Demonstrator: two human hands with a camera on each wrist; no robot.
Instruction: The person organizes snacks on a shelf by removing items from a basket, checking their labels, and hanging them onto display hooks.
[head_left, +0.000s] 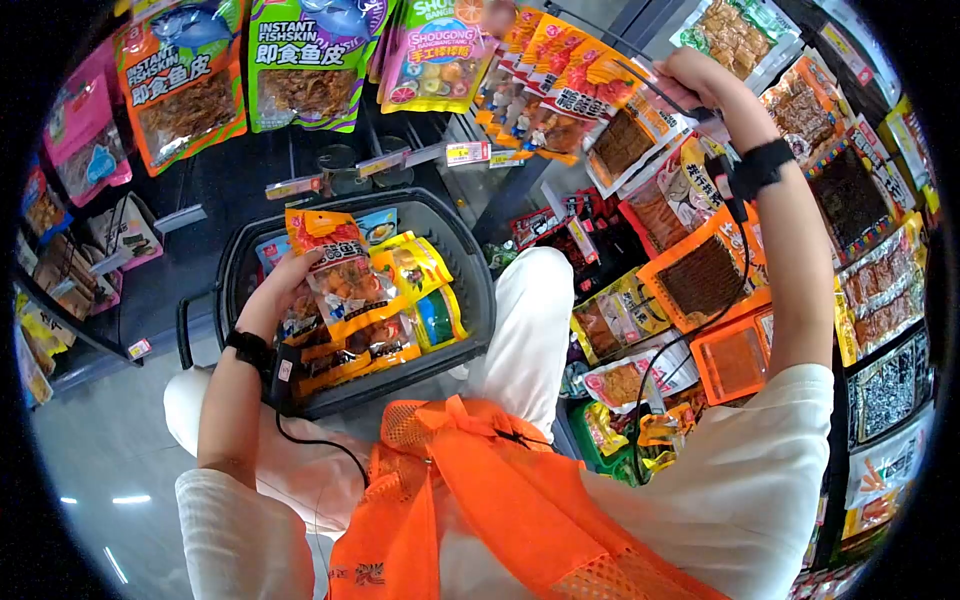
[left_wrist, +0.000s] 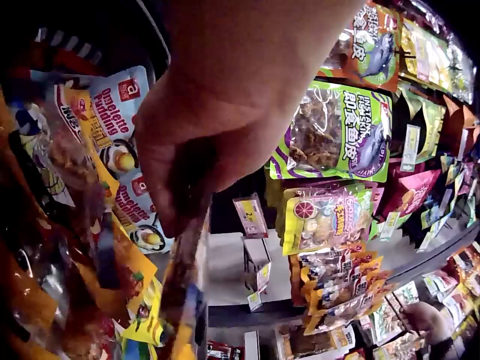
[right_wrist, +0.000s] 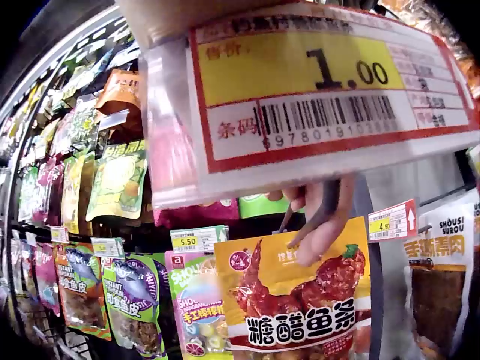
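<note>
In the head view my left hand [head_left: 287,284] grips the left edge of an orange snack packet [head_left: 352,285] over the black basket [head_left: 482,262]. Its thumb lies on the packet's front; the fingers behind are hidden. The left wrist view shows this hand [left_wrist: 217,127] from the back, its fingers in shadow. My right hand [head_left: 700,80] is curled round the dark metal hook [head_left: 622,58] from which several orange packets [head_left: 575,90] hang. In the right wrist view the fingers of this hand [right_wrist: 330,214] are just above the front hanging packet [right_wrist: 300,300].
Green fish skin packets [head_left: 308,70] hang at the upper left. Flat packets, one of them orange [head_left: 700,275], fill the shelves on the right. Inside the basket are more packets, one yellow [head_left: 412,262]. A price tag [right_wrist: 322,90] covers the top of the right wrist view.
</note>
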